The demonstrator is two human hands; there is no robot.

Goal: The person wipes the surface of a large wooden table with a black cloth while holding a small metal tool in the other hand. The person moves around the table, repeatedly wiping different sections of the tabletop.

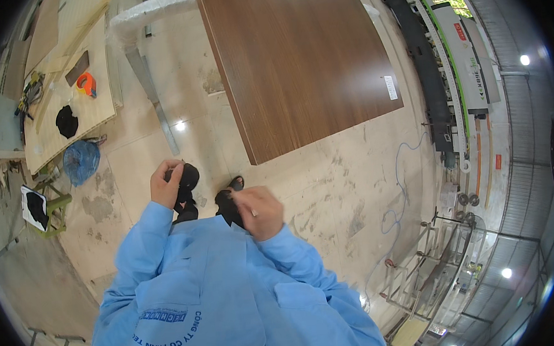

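My left hand [166, 182] is held in front of my waist, thumb and fingertips pressed together. Whatever is pinched there is too small to make out. Just beside its fingertips shows a rounded black shape [190, 176]; I cannot tell whether it is held or is footwear below. My right hand [260, 212] is slightly blurred, its fingers curled inward near the black cloth over my right leg, and its grip is hidden. A sandal [236, 183] shows beyond it. Ahead of both hands lies a large brown wood-grain panel [302, 63] with a white label [390, 87].
At left, a pale board [104, 101] carries an orange tape dispenser [86, 84] and a black cloth [66, 122]. A blue plastic bag [81, 163] and green stool [57, 208] stand nearby. A blue hose [399, 184] crosses the floor toward a long machine [419, 56] at right.
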